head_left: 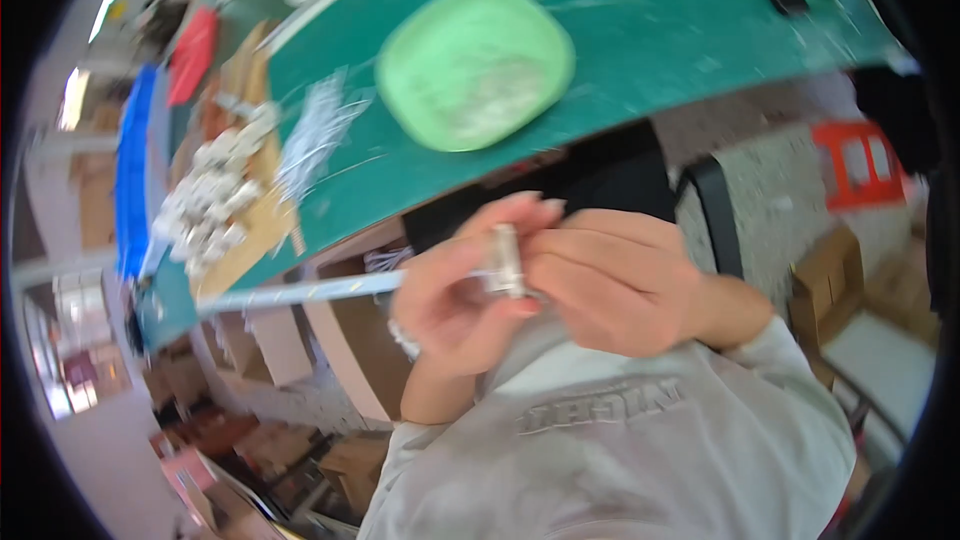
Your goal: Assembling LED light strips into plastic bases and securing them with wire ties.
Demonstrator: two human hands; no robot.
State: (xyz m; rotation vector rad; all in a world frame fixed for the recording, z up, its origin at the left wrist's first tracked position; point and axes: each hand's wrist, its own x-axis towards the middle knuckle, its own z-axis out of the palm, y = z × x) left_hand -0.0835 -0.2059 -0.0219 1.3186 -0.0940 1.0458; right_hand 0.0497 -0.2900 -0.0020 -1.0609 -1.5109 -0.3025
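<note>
Both my hands meet in front of my chest, below the table's front edge. My left hand [440, 300] is closed around one end of a long pale strip [310, 290] with small yellowish marks, resembling an LED strip. It stretches out to the left. A small whitish end piece [507, 260] stands upright between the thumb and fingers of that hand. Against its right side, the curled fingers of my right hand [625, 280] are pinched together. Blur and the fingers hide what exactly they grip.
On the green table [640, 50] sits a light green tray [410, 50] with small whitish bits. Left of it lie thin white wires [315, 135] and a heap of white parts [215, 190], near a blue bin [133, 170]. A black chair arm [715, 215] and red stool [835, 160] stand right.
</note>
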